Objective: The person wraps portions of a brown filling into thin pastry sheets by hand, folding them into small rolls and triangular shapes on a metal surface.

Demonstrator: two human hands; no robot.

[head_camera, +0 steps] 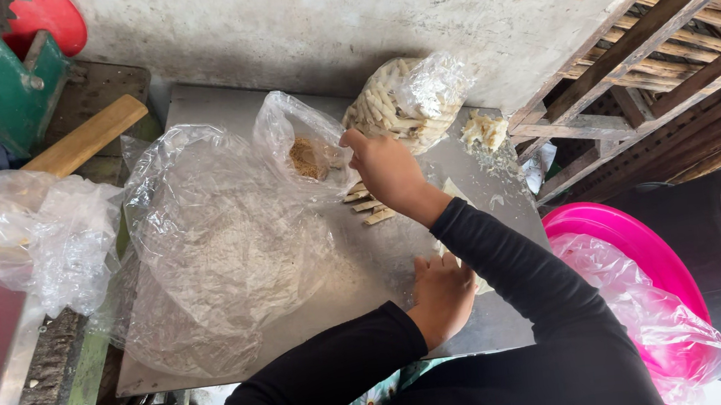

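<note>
So my right hand [388,171] is way out at the far side of the metal tabletop [302,325], right at the mouth of the small clear bag [301,142] with the brownish crumbs in it. From up here I can't tell whether the grip is pinching anything, the back of the hand hides the fingers. Looks like the thumb is touching the bag's rim.

The pale sticks [367,204] lie just under that hand, on its near side, a short row of them. Their long axes run roughly left to right across the tabletop, slightly tilted. So they're basically below my wrist, and the right hand is far nearer to them than the left.

My left hand [443,292] sits flat on the tabletop close to my body, fingers spread and holding nothing, well apart from the sticks.

Room-wise: the big crumpled plastic sheet [214,254] eats up the whole left half of the tabletop. The bag of sticks [408,99] leans by the wall just beyond my right hand. The right edge of the tabletop is near, with the pink tub [624,242] below it. The open strip is the bare metal between my two hands.
</note>
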